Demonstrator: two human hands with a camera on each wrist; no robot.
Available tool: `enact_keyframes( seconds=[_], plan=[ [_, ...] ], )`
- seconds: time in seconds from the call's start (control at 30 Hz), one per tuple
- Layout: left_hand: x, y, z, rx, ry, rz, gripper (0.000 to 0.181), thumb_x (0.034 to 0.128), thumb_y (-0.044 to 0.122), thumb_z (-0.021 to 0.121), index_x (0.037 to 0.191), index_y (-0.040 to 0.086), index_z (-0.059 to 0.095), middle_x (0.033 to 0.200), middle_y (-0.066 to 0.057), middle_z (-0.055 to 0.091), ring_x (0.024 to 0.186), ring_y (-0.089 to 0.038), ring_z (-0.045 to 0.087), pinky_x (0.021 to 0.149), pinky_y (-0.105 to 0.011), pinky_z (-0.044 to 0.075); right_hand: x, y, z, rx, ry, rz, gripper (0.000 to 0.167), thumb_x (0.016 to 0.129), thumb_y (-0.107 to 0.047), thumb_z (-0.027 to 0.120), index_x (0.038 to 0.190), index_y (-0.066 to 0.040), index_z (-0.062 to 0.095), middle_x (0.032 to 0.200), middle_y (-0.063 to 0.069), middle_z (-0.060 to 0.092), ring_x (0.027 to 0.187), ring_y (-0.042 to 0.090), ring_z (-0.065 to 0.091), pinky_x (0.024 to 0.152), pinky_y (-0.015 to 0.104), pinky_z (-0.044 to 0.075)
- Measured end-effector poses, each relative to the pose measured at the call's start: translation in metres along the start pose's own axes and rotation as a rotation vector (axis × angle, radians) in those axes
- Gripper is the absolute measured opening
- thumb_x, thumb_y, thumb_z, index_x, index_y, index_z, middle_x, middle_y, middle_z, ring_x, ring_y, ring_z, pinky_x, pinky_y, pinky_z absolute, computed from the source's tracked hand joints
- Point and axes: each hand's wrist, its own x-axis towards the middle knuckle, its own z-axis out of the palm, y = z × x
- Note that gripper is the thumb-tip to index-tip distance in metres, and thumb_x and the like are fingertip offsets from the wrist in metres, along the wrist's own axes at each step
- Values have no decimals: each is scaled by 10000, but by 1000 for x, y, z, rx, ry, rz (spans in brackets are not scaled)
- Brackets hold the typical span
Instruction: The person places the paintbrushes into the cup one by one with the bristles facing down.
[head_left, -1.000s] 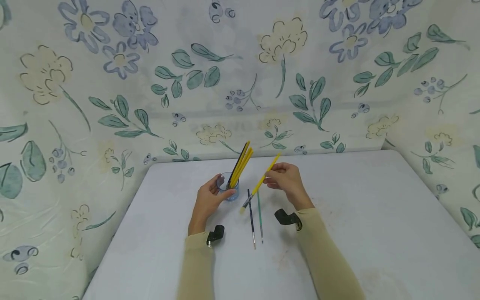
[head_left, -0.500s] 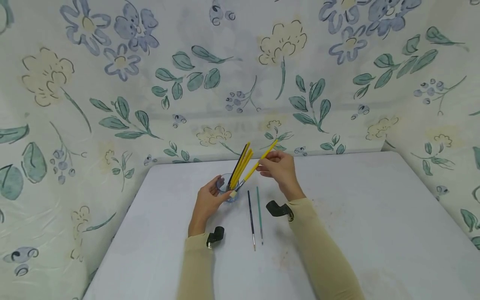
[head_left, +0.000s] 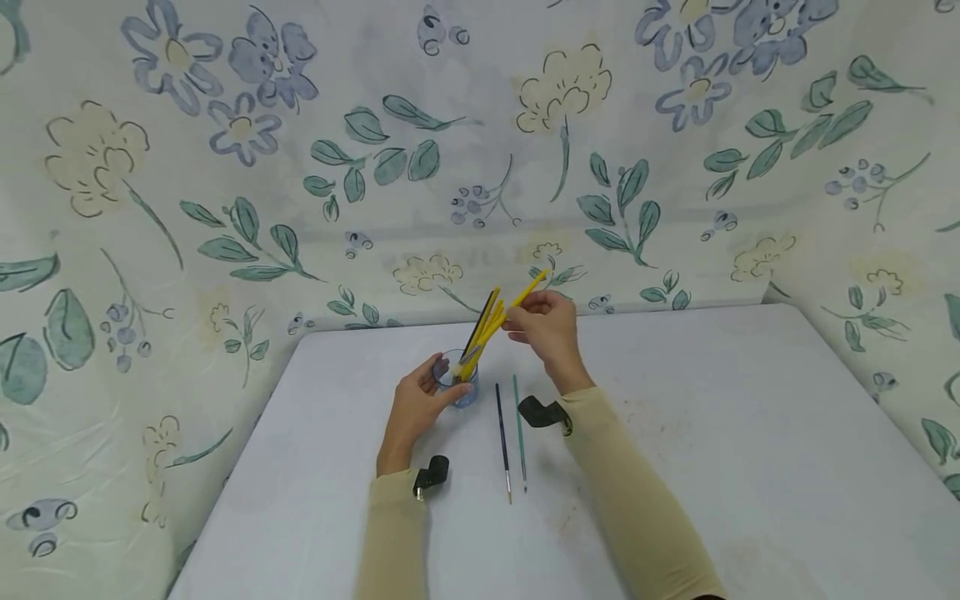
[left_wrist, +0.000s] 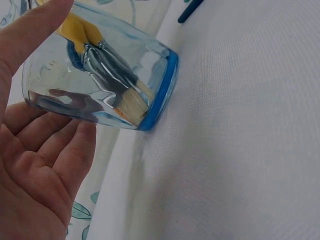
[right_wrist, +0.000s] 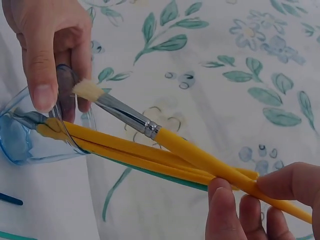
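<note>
My left hand (head_left: 414,408) holds a clear blue-tinted glass (left_wrist: 167,85), thumb on one side and fingers on the other. Several yellow-handled paintbrushes (right_wrist: 115,142) lean in it, bristles down near its base, along with a dark-handled one. Between thumb and fingers, my right hand (head_left: 553,337) pinches another yellow paintbrush (right_wrist: 187,152) by the handle. Its pale flat bristles point down-left, at the glass's mouth beside the left thumb in the right wrist view. A dark blue paintbrush (head_left: 503,442) and a green paintbrush (head_left: 520,437) lie side by side on the table.
A white-covered table (head_left: 315,500) lies under both hands. Behind it hangs a floral cloth (head_left: 480,133), which also runs along both sides. Small black cameras (head_left: 543,412) sit on both wrists, over beige sleeves.
My right hand has moved left and away from me, carrying the yellow paintbrush from above the two lying paintbrushes to the glass's mouth. The left hand and glass stay nearly still.
</note>
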Motion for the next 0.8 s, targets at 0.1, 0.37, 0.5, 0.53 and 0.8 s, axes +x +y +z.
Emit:
enact_keyframes(
  seconds=[0.1, 0.37, 0.5, 0.53, 0.8],
  plan=[
    [0, 0, 0, 8, -1, 5, 888, 864, 343, 851, 1588, 89, 403, 1577, -154, 516, 1497, -303, 470, 1252, -397, 395, -1, 1, 4, -7, -3, -17, 233, 924, -72, 719, 1130, -17, 623, 1057, 158, 697, 801, 208, 775, 735, 299, 681],
    [0, 2, 0, 26, 0, -2, 871, 881, 344, 836, 1593, 101, 397, 1586, -156, 504, 1501, -312, 460, 1252, -405, 390, -3, 5, 14, -30, -7, -70, 231, 913, -59, 725, 1115, -6, 624, 1053, 165, 695, 798, 222, 779, 725, 309, 683],
    [-1, 3, 0, 20, 1, -1, 881, 874, 358, 840, 1590, 97, 400, 1583, -162, 506, 1497, -321, 465, 1252, -412, 393, -4, 7, 18, -40, -16, -72, 238, 904, -72, 734, 1108, -9, 629, 1059, 167, 702, 794, 216, 778, 724, 313, 683],
    [-1, 3, 0, 19, -1, -1, 886, 873, 363, 840, 1592, 96, 397, 1585, -163, 503, 1499, -323, 462, 1254, -412, 391, -5, 8, 19, -47, -16, -70, 238, 905, -76, 737, 1108, -12, 631, 1059, 165, 703, 795, 213, 778, 723, 312, 683],
    [-1, 0, 0, 22, -1, 2, 900, 868, 394, 839, 1595, 105, 395, 1588, -160, 501, 1498, -327, 464, 1255, -415, 388, -7, 14, 22, -88, -14, -55, 215, 933, -103, 736, 1108, -31, 634, 1074, 156, 704, 829, 230, 781, 736, 306, 681]
  ],
)
